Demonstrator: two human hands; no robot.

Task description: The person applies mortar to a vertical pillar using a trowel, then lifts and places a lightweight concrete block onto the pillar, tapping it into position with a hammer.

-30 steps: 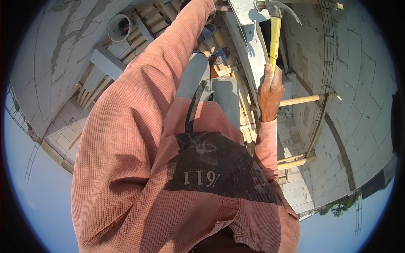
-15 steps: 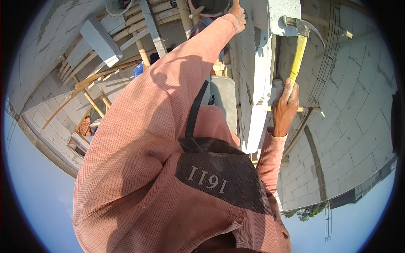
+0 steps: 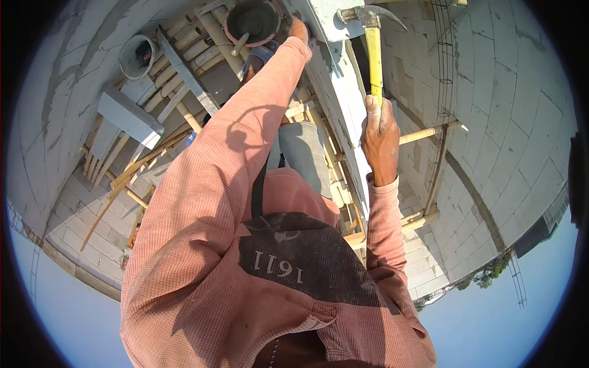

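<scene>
While right hand (image 3: pixel 380 141) is holding hammer (image 3: pixel 373 58) right of white wall (image 3: pixel 345 92), left hand (image 3: pixel 299 29) is sitting left of wall, grip unclear; keeping hammer square is likely helping.

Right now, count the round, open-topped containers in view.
2: a white bucket at upper left, and a dark basin just left of the left hand. The left sleeve may hide others.

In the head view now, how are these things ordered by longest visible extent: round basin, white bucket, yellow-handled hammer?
Largest to smallest, as they look:
1. Yellow-handled hammer
2. Round basin
3. White bucket
Nearness to the camera may affect this order.
</scene>
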